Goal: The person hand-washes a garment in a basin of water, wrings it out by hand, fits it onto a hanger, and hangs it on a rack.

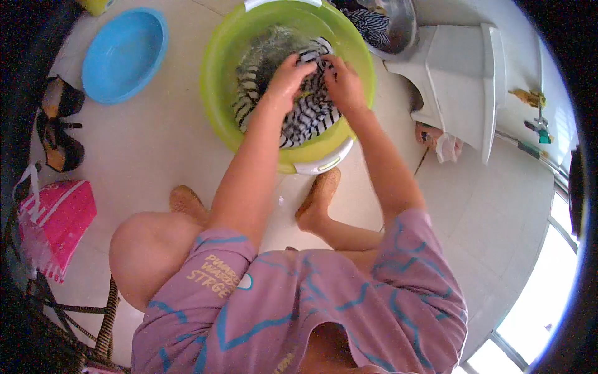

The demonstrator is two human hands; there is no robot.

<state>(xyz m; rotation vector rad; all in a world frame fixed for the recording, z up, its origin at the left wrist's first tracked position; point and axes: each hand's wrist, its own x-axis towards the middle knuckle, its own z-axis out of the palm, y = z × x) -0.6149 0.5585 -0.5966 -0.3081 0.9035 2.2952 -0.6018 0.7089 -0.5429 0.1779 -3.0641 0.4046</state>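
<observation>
A black-and-white striped garment (pixel 311 118) lies wet and bunched up in a large lime-green washtub (pixel 218 106) with white handles. Water shows in the far part of the tub. My left hand (pixel 288 82) grips the cloth near its upper middle, fingers bent into the folds. Just to the right, my right hand (pixel 344 86) holds the same garment, its fingers curled over the striped fabric. The two hands are close together, slightly apart. Part of the cloth under the fingers is hidden.
A blue basin (pixel 118 62) stands at the far left, near black heeled shoes (pixel 59 124) and a pink bag (pixel 62 215). To the right are a metal basin (pixel 405 40) with striped cloth in it and a white plastic stool (pixel 458 81). My feet flank the tub's near side.
</observation>
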